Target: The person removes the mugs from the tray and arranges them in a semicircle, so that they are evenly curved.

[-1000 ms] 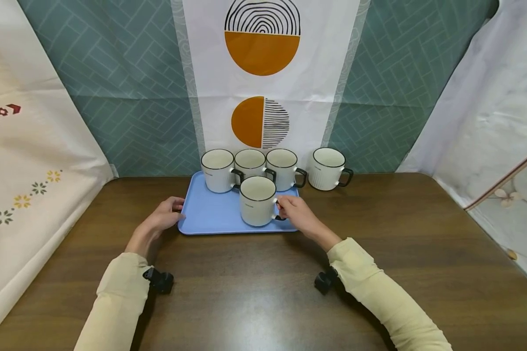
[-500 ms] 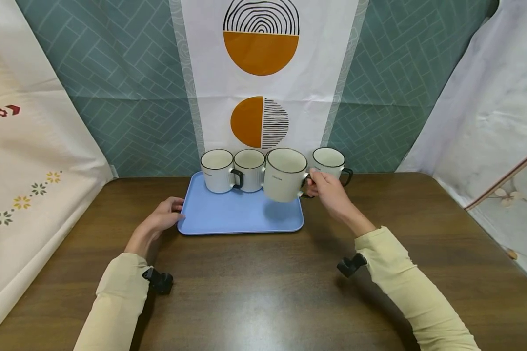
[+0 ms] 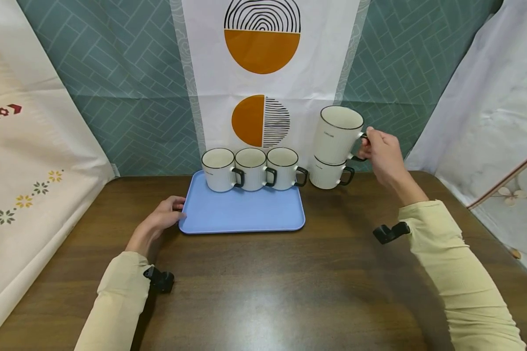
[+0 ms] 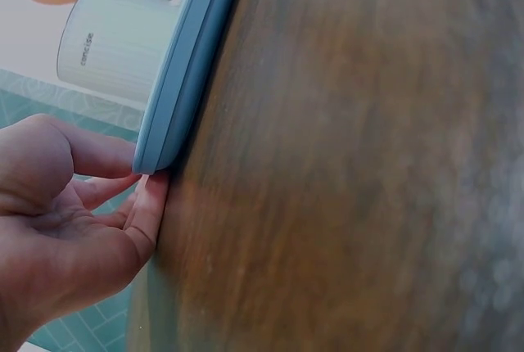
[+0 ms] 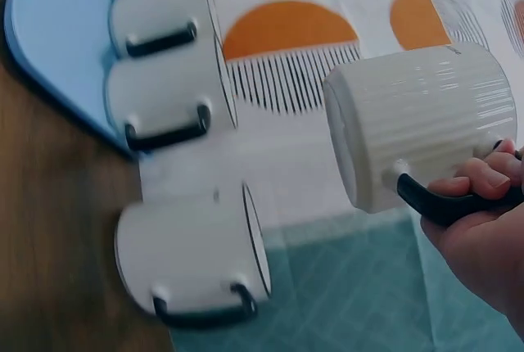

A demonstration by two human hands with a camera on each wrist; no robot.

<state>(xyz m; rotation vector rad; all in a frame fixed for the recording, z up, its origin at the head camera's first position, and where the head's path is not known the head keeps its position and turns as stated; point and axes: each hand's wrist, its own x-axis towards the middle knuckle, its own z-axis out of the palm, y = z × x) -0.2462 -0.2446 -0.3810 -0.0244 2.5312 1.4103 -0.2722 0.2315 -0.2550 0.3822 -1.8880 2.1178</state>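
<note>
My right hand point(image 3: 385, 155) holds a white mug point(image 3: 337, 136) by its black handle point(image 5: 442, 207). That mug hangs in the air above another white mug point(image 3: 325, 176), which stands on the table right of the tray; the right wrist view shows a gap between the two. At the blue tray point(image 3: 241, 217), my left hand point(image 3: 160, 218) pinches the left rim, thumb on top and fingers at the lower edge. Three more mugs stand upright in a row along the tray's back: a left one point(image 3: 218, 179), a middle one point(image 3: 250, 178) and a right one point(image 3: 282, 178), handles to the right.
The brown wooden table point(image 3: 246, 282) ends just behind the tray. A green patterned cloth point(image 3: 136, 122) and a white printed panel point(image 3: 312, 73) hang behind it. Pale cloths drape at both sides, the left one point(image 3: 30, 156) and the right one point(image 3: 487, 122).
The right hand has lifted the mug off the tray's front and carried it right and up, over the mug on the table. My left hand stays at the tray rim.
</note>
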